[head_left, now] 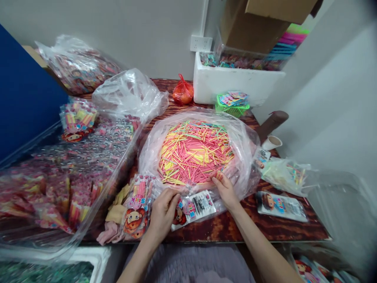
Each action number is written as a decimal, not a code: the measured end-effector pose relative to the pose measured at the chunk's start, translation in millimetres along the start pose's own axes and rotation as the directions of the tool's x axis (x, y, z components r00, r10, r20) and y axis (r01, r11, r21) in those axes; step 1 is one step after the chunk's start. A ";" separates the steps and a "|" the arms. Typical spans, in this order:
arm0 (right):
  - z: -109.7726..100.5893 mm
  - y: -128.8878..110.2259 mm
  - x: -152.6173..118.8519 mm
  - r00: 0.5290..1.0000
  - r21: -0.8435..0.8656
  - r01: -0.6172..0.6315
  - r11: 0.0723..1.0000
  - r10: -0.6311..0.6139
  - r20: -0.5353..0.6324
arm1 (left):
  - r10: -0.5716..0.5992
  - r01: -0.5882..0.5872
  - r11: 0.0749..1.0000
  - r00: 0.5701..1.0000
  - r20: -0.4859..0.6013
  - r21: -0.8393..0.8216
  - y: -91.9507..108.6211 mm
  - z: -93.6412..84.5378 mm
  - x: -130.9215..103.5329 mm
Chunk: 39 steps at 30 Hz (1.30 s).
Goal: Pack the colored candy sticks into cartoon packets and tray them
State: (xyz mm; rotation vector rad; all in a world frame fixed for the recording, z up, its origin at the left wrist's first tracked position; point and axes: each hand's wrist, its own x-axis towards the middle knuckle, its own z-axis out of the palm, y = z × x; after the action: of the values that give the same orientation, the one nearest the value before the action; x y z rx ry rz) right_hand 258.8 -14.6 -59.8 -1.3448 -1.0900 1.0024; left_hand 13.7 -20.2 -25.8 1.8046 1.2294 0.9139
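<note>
A large clear plastic bag (246,145) lies wide open on the table, heaped with thin pink, yellow and green candy-like sticks (196,151). At its near right edge, my right hand (226,192) is closed in a pinch on a few of these sticks. My left hand (163,210) is closed at the left end of a printed packet (196,207), which lies in front of the bag with a cartoon figure and "Stick" lettering on it. Just left of that hand are filled packets (137,212) showing pink sticks through clear plastic.
Many filled packets lie in a plastic-lined tub (88,157) at left. A green basket (232,105), red bag (183,91), white foam box (238,82) and paper cup (272,142) stand behind. Flat packets (282,206) and a bag of sticks (284,175) lie at right.
</note>
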 end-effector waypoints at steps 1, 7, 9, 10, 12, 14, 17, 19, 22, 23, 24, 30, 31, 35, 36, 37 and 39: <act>1.5 0.1 -1.3 1.000 0.007 0.002 1.000 -0.002 -0.005 | -0.002 0.002 1.000 1.000 -0.012 0.002 0.6 0.0 0.0; 8.0 -1.7 -8.3 1.000 -0.068 0.004 0.998 -0.004 -0.008 | 0.009 -0.009 1.000 1.000 -0.008 0.011 5.9 0.5 -1.3; 9.1 -1.3 -10.3 1.000 -0.083 0.013 0.996 -0.013 0.000 | 0.017 -0.017 1.000 1.000 0.005 0.014 9.3 1.7 -1.1; 9.5 -1.0 -11.4 1.000 -0.082 0.005 0.997 -0.005 0.006 | 0.021 -0.021 1.000 1.000 0.006 0.011 10.8 2.4 -0.9; 10.2 -0.1 -13.5 1.000 -0.069 -0.021 0.997 0.022 0.017 | 0.030 -0.030 1.000 0.999 0.010 0.003 12.7 3.8 -0.2; 10.8 0.8 -15.7 0.999 -0.060 -0.040 0.997 0.041 0.025 | 0.039 -0.039 0.999 0.999 0.013 0.001 12.2 4.9 0.2; 11.1 1.0 -18.3 0.998 -0.073 -0.044 0.996 0.046 0.030 | 0.042 -0.042 0.999 0.999 -0.011 0.013 8.2 5.2 -0.5; 10.7 -0.5 -19.1 0.999 -0.092 -0.028 0.995 0.031 0.030 | 0.027 -0.027 0.999 0.999 -0.033 0.020 5.0 4.6 -1.5; 9.6 -4.8 -19.5 1.000 -0.114 0.023 0.993 -0.023 0.003 | 0.002 -0.002 1.000 0.998 -0.055 0.006 1.6 3.1 -2.4; 9.3 -6.1 -19.6 0.999 -0.115 0.037 0.993 -0.038 -0.008 | -0.002 0.002 1.000 0.998 -0.061 -0.002 0.8 2.7 -2.3; 9.0 -7.1 -19.8 0.999 -0.111 0.047 0.993 -0.049 -0.019 | -0.005 0.005 1.000 0.998 -0.065 -0.010 0.2 2.3 -2.1; 8.7 -3.5 -23.6 0.999 -0.088 0.000 0.996 -0.004 -0.045 | -0.005 0.004 0.999 0.999 -0.044 -0.039 0.1 1.2 -1.5; 8.5 -2.7 -24.2 0.999 -0.091 -0.006 0.996 0.002 -0.044 | -0.009 0.007 0.999 0.999 -0.053 -0.038 0.7 0.8 -1.8; 8.1 -1.8 -25.4 0.999 -0.095 0.009 0.995 -0.012 -0.030 | -0.056 0.051 0.998 0.994 -0.091 -0.046 2.2 -1.3 -3.5; 8.2 -1.8 -25.3 0.999 -0.097 0.012 0.995 -0.016 -0.031 | -0.069 0.064 0.996 0.993 -0.094 -0.057 2.3 -1.9 -3.6; 8.3 -1.8 -25.1 0.999 -0.101 0.012 0.995 -0.015 -0.034 | -0.081 0.075 0.995 0.992 -0.098 -0.068 2.3 -2.6 -3.6; 8.7 -2.0 -24.2 0.999 -0.110 0.006 0.994 -0.011 -0.042 | -0.097 0.088 0.992 0.989 -0.111 -0.085 1.9 -4.0 -3.4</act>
State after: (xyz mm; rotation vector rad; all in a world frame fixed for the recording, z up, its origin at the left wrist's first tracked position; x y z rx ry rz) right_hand 244.8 -36.3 -58.8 -1.4428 -1.1318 0.9148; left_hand 10.1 -23.1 -22.7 1.6377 1.3181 1.0112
